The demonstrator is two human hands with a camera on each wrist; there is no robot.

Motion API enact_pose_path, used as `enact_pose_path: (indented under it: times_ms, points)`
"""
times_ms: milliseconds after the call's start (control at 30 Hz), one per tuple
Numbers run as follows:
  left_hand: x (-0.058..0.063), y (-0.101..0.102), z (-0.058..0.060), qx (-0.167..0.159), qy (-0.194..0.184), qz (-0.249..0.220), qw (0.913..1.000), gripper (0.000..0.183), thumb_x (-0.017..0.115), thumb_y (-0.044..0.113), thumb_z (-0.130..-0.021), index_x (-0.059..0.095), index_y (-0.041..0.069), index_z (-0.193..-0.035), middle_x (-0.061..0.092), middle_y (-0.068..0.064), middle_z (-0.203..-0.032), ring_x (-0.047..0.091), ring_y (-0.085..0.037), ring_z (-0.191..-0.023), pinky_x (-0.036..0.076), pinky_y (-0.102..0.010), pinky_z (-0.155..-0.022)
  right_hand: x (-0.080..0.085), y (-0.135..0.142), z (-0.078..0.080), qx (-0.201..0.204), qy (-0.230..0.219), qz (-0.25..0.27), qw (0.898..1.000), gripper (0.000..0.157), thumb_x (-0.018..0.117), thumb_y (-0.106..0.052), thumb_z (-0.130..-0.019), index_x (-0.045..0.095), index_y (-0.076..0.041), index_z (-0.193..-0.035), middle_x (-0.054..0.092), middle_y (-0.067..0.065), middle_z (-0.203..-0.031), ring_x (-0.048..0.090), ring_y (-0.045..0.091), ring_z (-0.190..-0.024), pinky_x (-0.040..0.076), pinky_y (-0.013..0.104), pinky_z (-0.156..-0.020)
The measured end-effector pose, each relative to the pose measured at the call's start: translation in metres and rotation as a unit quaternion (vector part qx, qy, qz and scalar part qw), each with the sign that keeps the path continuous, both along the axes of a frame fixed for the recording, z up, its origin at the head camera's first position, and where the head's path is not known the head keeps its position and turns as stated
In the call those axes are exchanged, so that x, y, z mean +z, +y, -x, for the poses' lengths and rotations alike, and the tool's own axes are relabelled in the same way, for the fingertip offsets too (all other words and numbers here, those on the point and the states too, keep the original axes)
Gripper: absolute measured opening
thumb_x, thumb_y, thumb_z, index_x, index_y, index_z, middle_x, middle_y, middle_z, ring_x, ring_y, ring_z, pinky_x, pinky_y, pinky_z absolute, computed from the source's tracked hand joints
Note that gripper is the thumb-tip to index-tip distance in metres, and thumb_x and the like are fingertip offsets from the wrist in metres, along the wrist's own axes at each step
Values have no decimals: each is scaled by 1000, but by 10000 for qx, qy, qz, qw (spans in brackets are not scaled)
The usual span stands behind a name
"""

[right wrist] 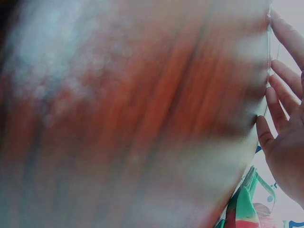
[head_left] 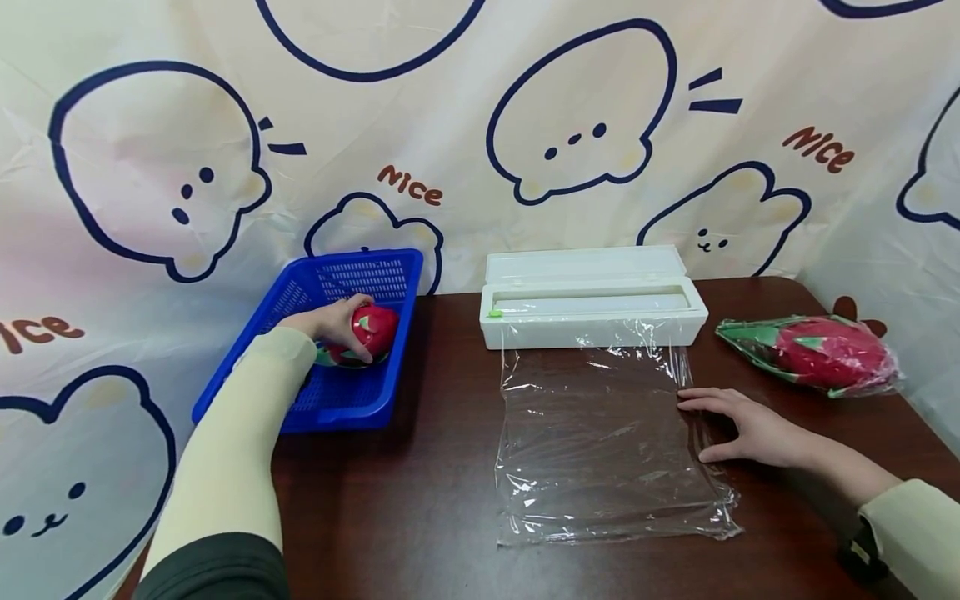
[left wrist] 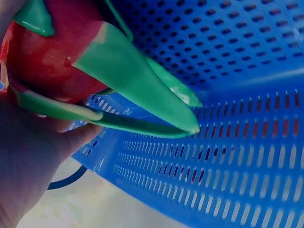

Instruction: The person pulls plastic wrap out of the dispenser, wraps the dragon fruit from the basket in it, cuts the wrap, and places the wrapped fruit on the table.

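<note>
Inside the blue plastic basket (head_left: 337,419), my left hand (head_left: 335,323) grips a red dragon fruit (head_left: 380,329) with green leaf tips. The left wrist view shows the fruit's long green scales (left wrist: 137,76) pointing toward the perforated basket wall (left wrist: 237,156), with the palm against the fruit. My right hand (head_left: 757,429) rests with fingers extended at the right edge of a clear sheet of cling film (head_left: 600,450). This film lies flat on the table, drawn from a white dispenser box (head_left: 585,329) whose lid stands up. In the right wrist view the fingertips touch the table surface.
A second dragon fruit (head_left: 832,354), wrapped in clear film, lies on the brown table (head_left: 442,500) at the right. A green slider (head_left: 495,313) sits at the dispenser's left end. Behind everything hangs a printed cloth (head_left: 450,125) with cartoon outlines.
</note>
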State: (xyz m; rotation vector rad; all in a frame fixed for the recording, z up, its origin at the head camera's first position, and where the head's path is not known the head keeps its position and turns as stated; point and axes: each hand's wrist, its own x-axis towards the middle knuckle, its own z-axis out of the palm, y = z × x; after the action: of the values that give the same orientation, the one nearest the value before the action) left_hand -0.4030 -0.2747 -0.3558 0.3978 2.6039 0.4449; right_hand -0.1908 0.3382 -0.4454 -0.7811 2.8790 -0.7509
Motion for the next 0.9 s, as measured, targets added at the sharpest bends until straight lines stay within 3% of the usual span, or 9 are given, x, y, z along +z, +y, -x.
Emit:
enact_pose_path:
  times_ms: [400, 733, 900]
  points:
    - [3, -2, -5, 92, 171, -213, 9996, 93, 88, 33, -69, 30, 8, -138, 48, -26, -124, 52, -42, -109, 49, -51, -87, -1, 0, 1, 5, -8, 20, 10000, 66, 76, -54, -76, 61, -16, -129, 50, 8, -138, 43, 30, -122, 42, 54, -91]
    - [-3, 4, -3, 49, 189, -63, 9998, 103, 87, 35, -71, 22, 8, -146, 38, -29, -131, 43, -47, -117, 42, -59, -94, -2, 2, 0, -29, -13, 6, 10000, 67, 76, -54, -76, 61, -17, -129, 49, 9, -139, 42, 32, -123, 41, 56, -91]
    - [-4, 2, -3, -33, 405, -98, 9991, 96, 88, 33, -69, 28, 8, -140, 43, -28, -127, 47, -46, -114, 45, -57, -91, -1, 1, 0, -10, 27, -3, 10000, 67, 76, -55, -76, 61, -16, -129, 49, 9, -139, 42, 32, -122, 42, 55, -91]
